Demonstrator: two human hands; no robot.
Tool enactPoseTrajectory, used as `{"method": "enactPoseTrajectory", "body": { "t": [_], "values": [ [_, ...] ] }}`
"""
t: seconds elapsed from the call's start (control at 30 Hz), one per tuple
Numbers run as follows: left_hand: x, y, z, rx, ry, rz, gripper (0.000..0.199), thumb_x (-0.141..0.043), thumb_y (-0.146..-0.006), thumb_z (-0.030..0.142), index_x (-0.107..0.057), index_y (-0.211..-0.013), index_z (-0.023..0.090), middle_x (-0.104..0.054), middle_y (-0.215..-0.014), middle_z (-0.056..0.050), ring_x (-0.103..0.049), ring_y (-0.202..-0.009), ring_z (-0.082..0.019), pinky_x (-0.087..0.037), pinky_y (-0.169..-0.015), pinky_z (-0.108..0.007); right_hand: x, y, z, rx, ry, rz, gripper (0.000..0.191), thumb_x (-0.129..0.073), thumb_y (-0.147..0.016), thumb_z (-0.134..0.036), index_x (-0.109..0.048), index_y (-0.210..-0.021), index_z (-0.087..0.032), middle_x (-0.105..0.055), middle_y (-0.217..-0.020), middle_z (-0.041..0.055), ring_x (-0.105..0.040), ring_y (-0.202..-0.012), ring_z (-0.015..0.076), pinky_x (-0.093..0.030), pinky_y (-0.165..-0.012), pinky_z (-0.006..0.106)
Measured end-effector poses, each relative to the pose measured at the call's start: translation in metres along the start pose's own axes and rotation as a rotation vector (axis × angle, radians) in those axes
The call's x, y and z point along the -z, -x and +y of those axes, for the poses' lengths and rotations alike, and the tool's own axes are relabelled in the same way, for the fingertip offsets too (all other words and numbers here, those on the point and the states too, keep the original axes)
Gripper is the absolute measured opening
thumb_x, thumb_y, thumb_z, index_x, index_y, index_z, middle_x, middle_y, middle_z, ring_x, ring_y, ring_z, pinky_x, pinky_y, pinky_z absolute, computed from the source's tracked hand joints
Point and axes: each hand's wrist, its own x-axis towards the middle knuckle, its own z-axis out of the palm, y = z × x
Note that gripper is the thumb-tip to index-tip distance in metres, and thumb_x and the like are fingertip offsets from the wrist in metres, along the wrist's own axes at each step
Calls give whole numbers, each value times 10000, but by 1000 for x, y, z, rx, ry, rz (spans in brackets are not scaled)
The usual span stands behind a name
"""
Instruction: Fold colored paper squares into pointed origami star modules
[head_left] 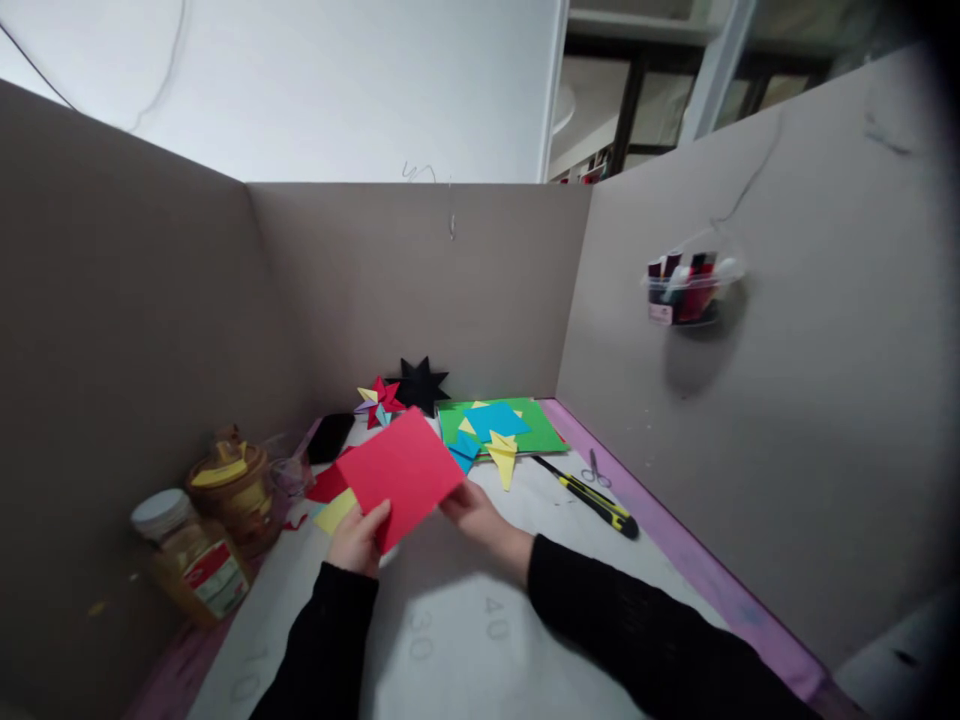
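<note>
A square sheet of red paper (405,472) is held up above the mat between both hands. My left hand (358,538) grips its lower left edge, with the thumb lying on top. My right hand (472,508) pinches the corner on the right; most of its fingers are behind the sheet. Just past my left hand lie more red paper (328,485) and a piece of yellow paper (334,510), both partly covered. Beyond the sheet are a blue folded piece (464,450) and a yellow folded piece (503,458).
A green sheet stack (544,428) bears blue paper (496,421). A utility knife (592,502) and scissors (596,472) lie right. Folded stars (421,385), a phone (331,437), a jar (196,560) and a brown pot (232,495) stand along the back and left. Grey panels surround the table.
</note>
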Motion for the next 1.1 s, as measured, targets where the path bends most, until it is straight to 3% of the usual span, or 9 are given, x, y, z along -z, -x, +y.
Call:
{"method": "enactPoseTrajectory", "body": {
  "t": [0.1, 0.17, 0.3, 0.47, 0.7, 0.83, 0.93, 1.03, 1.1],
  "values": [
    [-2, 2, -19, 177, -132, -161, 285, -697, -627, 65, -658, -909, 70, -716, -755, -132, -689, -719, -275, -557, -627, -327, 47, 32, -5, 103, 126, 10, 778, -615, -757, -289, -235, -1426, -172, -271, -1456, 154, -260, -1342, 262, -285, -1067, 432],
    [-2, 5, -29, 266, -157, -240, 315, -725, -604, 96, -665, -912, 63, -714, -769, -154, -686, -748, -299, -553, -655, -359, 64, 47, -8, 129, 152, -35, 655, -630, -760, -297, -392, -1360, -190, -203, -1481, 136, -275, -1336, 265, -298, -1067, 409],
    [-3, 9, -34, 332, -150, -314, 384, -742, -607, 152, -656, -971, 62, -709, -834, -181, -673, -819, -328, -547, -690, -397, 67, 61, -15, 156, 46, -186, 340, -564, -831, -309, -609, -1164, -259, -466, -1319, 102, -519, -1151, 216, -422, -977, 370],
    [-3, 7, -26, 275, -120, -284, 405, -743, -611, 144, -640, -998, 86, -708, -850, -161, -683, -771, -299, -556, -630, -345, 61, 63, -19, 118, -49, -311, 302, -530, -854, -326, -623, -1137, -281, -549, -1241, 81, -543, -1110, 192, -429, -961, 372],
    [-3, 10, -36, 302, -199, -210, 366, -740, -601, 98, -647, -954, 84, -705, -820, -155, -687, -710, -287, -539, -476, -272, 60, 58, -13, -134, -438, -86, 413, -622, -730, -515, -711, -927, -163, -615, -1132, 117, -569, -1040, 241, -417, -926, 406],
    [-6, 14, -49, 366, -208, -257, 444, -766, -562, 80, -631, -983, 101, -704, -852, -148, -682, -786, -291, -535, -514, -260, 56, 53, -10, -345, -710, 99, 390, -719, -622, -480, -700, -777, -124, -690, -827, 114, -633, -814, 244, -474, -795, 396],
    [-7, 9, -49, 218, -189, -205, 471, -757, -633, 265, -588, -1059, 156, -669, -1031, -149, -658, -876, -278, -535, -592, -297, 56, 51, -8, -394, -751, 195, 320, -737, -611, -422, -689, -709, -121, -685, -710, 95, -633, -706, 221, -480, -744, 368],
    [-4, 2, -38, -216, -330, -105, 465, -732, -641, 395, -593, -1042, 207, -586, -1203, -123, -560, -1082, -273, -491, -797, -343, 59, 52, -6, -395, -656, 179, 284, -715, -645, -391, -692, -698, -112, -683, -692, 79, -623, -668, 196, -473, -707, 333],
    [-2, 1, -28, -452, -656, -233, 404, -778, -581, 329, -651, -945, 208, -565, -1236, -112, -418, -1233, -286, -335, -1005, -378, 61, 54, -6, -382, -546, 130, 279, -697, -664, -385, -692, -689, -108, -678, -676, 64, -606, -630, 178, -462, -649, 301]
  ]
}}
